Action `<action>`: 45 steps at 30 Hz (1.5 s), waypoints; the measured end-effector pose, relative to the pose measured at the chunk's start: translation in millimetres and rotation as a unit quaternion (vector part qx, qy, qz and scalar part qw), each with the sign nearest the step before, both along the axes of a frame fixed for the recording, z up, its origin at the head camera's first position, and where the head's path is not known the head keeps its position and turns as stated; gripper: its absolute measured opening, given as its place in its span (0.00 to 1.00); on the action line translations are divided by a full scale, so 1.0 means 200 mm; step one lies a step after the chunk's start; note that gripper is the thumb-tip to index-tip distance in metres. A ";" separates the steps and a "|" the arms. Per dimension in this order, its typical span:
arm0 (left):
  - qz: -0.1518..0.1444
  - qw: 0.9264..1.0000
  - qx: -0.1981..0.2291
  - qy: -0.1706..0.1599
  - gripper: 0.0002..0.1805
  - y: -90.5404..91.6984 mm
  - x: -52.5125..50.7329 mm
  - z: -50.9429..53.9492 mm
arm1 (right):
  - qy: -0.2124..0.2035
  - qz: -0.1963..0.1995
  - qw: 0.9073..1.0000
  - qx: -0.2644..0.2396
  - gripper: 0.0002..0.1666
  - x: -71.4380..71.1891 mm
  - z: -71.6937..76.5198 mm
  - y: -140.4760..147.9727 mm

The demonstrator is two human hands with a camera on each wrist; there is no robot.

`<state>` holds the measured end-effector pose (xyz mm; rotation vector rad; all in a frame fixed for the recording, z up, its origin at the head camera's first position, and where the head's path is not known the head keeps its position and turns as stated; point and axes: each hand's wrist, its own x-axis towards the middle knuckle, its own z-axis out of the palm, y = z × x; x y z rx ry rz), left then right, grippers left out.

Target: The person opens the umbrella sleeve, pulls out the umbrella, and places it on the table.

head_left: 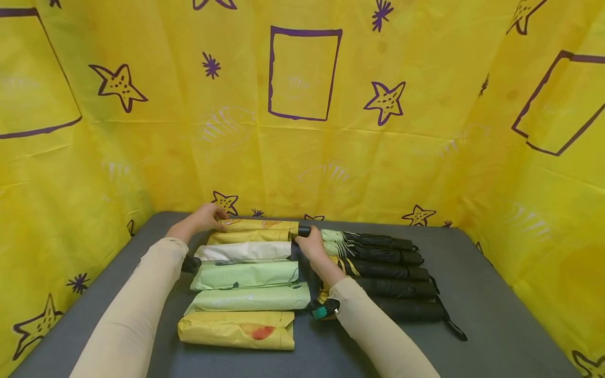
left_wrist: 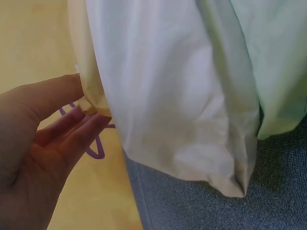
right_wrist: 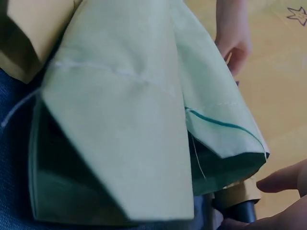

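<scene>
At the back of the left row lies a yellow sleeved umbrella [head_left: 264, 226], with a short black end [head_left: 304, 230] showing at its right. My left hand [head_left: 208, 218] pinches its left end; in the left wrist view the thumb and fingers of that hand [left_wrist: 53, 129] meet on the yellow fabric [left_wrist: 91, 96]. My right hand [head_left: 313, 249] holds the opposite end, thumb and fingers about the black end [right_wrist: 242, 213] in the right wrist view. Just in front lie another yellow sleeved bundle [head_left: 250, 237], a white one [head_left: 246, 251] and a light green one [head_left: 246, 275].
Nearer the front are a second green bundle [head_left: 250, 298] and a yellow one with a red fruit print [head_left: 236, 331]. To the right lies a row of black folded umbrellas [head_left: 392, 270], one with a wrist strap [head_left: 451, 320]. A yellow patterned cloth [head_left: 307, 157] surrounds the grey table [head_left: 501, 325].
</scene>
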<state>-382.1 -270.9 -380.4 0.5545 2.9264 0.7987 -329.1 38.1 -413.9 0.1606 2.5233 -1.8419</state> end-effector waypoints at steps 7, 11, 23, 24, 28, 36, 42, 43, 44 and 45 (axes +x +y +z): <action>-0.004 1.000 -0.002 -0.009 0.18 -0.01 0.00 0.01 | 0.027 -0.031 0.998 -0.043 0.35 0.00 0.00 0.00; -0.001 1.000 -0.005 -0.016 0.18 -0.02 0.00 0.01 | 0.033 -0.036 0.997 -0.067 0.33 -0.01 0.00 0.01; -0.006 1.000 0.014 -0.022 0.18 -0.02 0.04 0.02 | 0.017 -0.025 0.991 -0.129 0.32 -0.04 0.00 0.05; -0.006 1.000 0.016 -0.023 0.18 -0.03 0.04 0.02 | 0.017 -0.025 0.991 -0.128 0.31 -0.04 0.00 0.05; -0.001 0.999 0.022 -0.028 0.18 -0.03 0.04 0.02 | 0.012 -0.022 0.991 -0.135 0.27 -0.05 0.00 0.07; 0.000 0.999 0.032 -0.025 0.18 -0.05 0.02 -0.01 | 0.005 0.018 0.987 -0.159 0.29 -0.04 0.02 0.11; -0.002 0.999 0.031 -0.016 0.16 -0.04 0.02 -0.01 | -0.009 0.027 0.986 -0.166 0.32 -0.04 0.02 0.15; -0.004 0.999 0.030 -0.014 0.16 -0.04 0.02 -0.01 | -0.010 0.025 0.985 -0.170 0.32 -0.04 0.01 0.15; -0.005 0.999 0.030 -0.014 0.16 -0.03 0.02 -0.01 | -0.012 0.023 0.984 -0.175 0.33 -0.05 0.01 0.16; -0.008 0.999 0.029 -0.013 0.15 -0.03 0.02 0.00 | -0.014 0.022 0.983 -0.181 0.34 -0.05 0.01 0.16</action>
